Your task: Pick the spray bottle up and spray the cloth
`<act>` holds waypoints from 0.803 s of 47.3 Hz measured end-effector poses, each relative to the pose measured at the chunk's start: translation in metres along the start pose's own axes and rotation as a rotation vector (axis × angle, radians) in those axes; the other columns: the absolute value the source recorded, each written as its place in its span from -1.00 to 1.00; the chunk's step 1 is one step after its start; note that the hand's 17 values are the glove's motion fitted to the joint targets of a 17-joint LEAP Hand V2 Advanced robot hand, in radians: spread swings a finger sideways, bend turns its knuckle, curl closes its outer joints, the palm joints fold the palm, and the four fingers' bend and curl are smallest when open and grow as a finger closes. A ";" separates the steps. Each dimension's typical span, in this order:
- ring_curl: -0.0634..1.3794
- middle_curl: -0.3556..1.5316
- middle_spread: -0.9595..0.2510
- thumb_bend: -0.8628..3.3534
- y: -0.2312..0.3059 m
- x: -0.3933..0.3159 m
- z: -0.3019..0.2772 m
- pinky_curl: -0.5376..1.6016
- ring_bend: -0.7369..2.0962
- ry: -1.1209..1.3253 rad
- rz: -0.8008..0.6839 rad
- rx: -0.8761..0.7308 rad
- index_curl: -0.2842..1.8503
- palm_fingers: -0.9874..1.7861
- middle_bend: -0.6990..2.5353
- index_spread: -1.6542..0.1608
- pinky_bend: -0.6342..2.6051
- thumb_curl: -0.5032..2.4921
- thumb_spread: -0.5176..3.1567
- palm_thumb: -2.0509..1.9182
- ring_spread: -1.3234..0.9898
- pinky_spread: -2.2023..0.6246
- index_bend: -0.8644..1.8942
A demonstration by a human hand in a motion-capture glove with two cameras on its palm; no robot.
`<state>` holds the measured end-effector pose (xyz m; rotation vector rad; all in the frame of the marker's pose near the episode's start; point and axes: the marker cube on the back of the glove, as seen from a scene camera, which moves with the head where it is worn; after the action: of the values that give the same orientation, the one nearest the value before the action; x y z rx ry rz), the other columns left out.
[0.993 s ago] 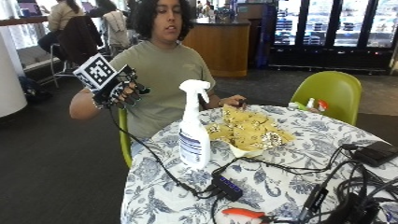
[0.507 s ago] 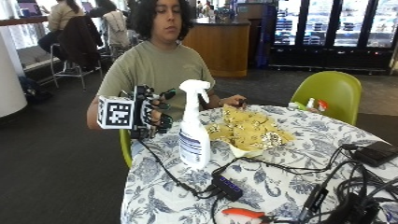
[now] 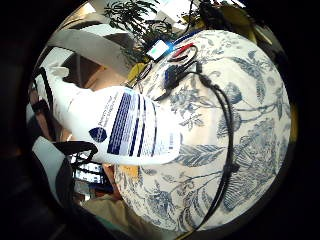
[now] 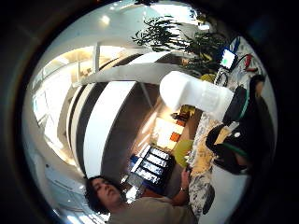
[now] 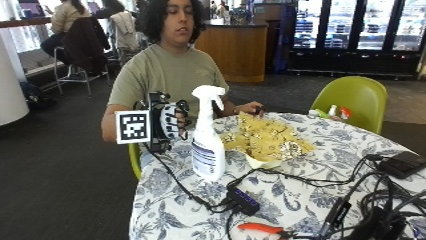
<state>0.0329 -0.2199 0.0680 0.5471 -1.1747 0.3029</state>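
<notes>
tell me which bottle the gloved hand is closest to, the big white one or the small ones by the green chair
The big white spray bottle standing near the table edge: the gloved right hand hovers right beside it. The small bottles sit across the table by the green chair.

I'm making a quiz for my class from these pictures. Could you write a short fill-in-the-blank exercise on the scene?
1. The white spray bottle stands ___ on the flowered tablecloth.
2. The gloved right hand is beside the bottle, not yet ___ it.
3. The yellow patterned cloth lies ___ the bottle, on the side away from the gloved hand.

Missing words: upright; gripping; beside
</notes>
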 end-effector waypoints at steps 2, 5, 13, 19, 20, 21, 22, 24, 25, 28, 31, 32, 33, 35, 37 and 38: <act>-0.15 -0.02 0.33 -0.51 0.003 0.000 -0.002 0.05 0.17 -0.009 -0.010 0.008 -0.28 0.69 -0.14 0.53 -0.06 -0.35 0.02 0.55 -0.01 0.45 0.06; -0.12 0.00 0.32 -0.50 0.007 -0.002 -0.005 0.08 0.19 -0.005 -0.021 0.026 -0.25 0.65 -0.12 0.53 -0.04 -0.35 0.05 0.55 -0.01 0.45 0.08; -0.21 -0.08 0.47 -0.58 0.021 -0.006 -0.016 0.02 0.07 0.105 0.028 -0.033 -0.29 0.27 -0.25 0.57 -0.15 -0.38 0.00 0.44 0.05 0.45 -0.13; -0.27 -0.13 0.55 -0.60 0.016 -0.005 -0.010 -0.02 -0.05 0.144 0.041 -0.070 -0.33 -0.03 -0.32 0.53 -0.23 -0.39 -0.06 0.42 0.09 0.56 -0.25; -0.30 -0.14 0.57 -0.61 0.016 -0.005 -0.008 -0.05 -0.07 0.143 0.051 -0.089 -0.35 -0.06 -0.33 0.53 -0.24 -0.39 -0.08 0.42 0.09 0.58 -0.27; -0.32 -0.15 0.57 -0.61 0.015 -0.005 -0.005 -0.06 -0.08 0.140 0.053 -0.095 -0.37 -0.07 -0.34 0.52 -0.25 -0.39 -0.09 0.42 0.09 0.59 -0.28; -0.34 -0.16 0.58 -0.61 0.013 -0.004 -0.003 -0.07 -0.09 0.137 0.051 -0.099 -0.39 -0.08 -0.34 0.52 -0.26 -0.39 -0.10 0.42 0.09 0.61 -0.30; -0.37 -0.17 0.59 -0.61 0.008 -0.003 0.002 -0.09 -0.10 0.128 0.042 -0.123 -0.41 -0.08 -0.35 0.52 -0.27 -0.39 -0.12 0.42 0.10 0.62 -0.30; -0.38 -0.18 0.59 -0.61 0.005 -0.003 0.005 -0.10 -0.10 0.123 0.038 -0.139 -0.42 -0.08 -0.36 0.52 -0.27 -0.39 -0.13 0.42 0.10 0.63 -0.30; -0.40 -0.19 0.60 -0.61 -0.004 -0.002 0.014 -0.12 -0.11 0.105 0.024 -0.157 -0.44 -0.08 -0.37 0.51 -0.28 -0.39 -0.15 0.42 0.10 0.64 -0.30; -0.41 -0.20 0.61 -0.60 -0.016 0.000 0.025 -0.13 -0.11 0.078 0.017 -0.147 -0.45 -0.07 -0.38 0.51 -0.29 -0.39 -0.17 0.42 0.11 0.66 -0.30; -0.42 -0.20 0.61 -0.60 -0.020 0.000 0.030 -0.14 -0.11 0.067 0.019 -0.145 -0.46 -0.07 -0.38 0.51 -0.29 -0.39 -0.18 0.42 0.11 0.66 -0.30; -0.42 -0.20 0.62 -0.60 -0.025 0.001 0.034 -0.14 -0.11 0.054 0.025 -0.145 -0.46 -0.07 -0.38 0.51 -0.29 -0.39 -0.18 0.42 0.11 0.66 -0.30; -0.42 -0.21 0.62 -0.60 -0.034 0.003 0.041 -0.14 -0.11 0.030 0.041 -0.141 -0.47 -0.07 -0.39 0.51 -0.30 -0.39 -0.19 0.43 0.11 0.66 -0.30; -0.42 -0.21 0.62 -0.60 -0.042 0.005 0.048 -0.15 -0.10 0.013 0.056 -0.113 -0.48 -0.06 -0.39 0.52 -0.30 -0.40 -0.20 0.43 0.11 0.67 -0.30; -0.41 -0.21 0.62 -0.60 -0.045 0.007 0.051 -0.15 -0.10 0.008 0.062 -0.096 -0.48 -0.05 -0.39 0.52 -0.30 -0.40 -0.21 0.43 0.11 0.67 -0.30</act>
<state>0.0179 -0.2860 0.0772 0.4260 -1.1940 0.2996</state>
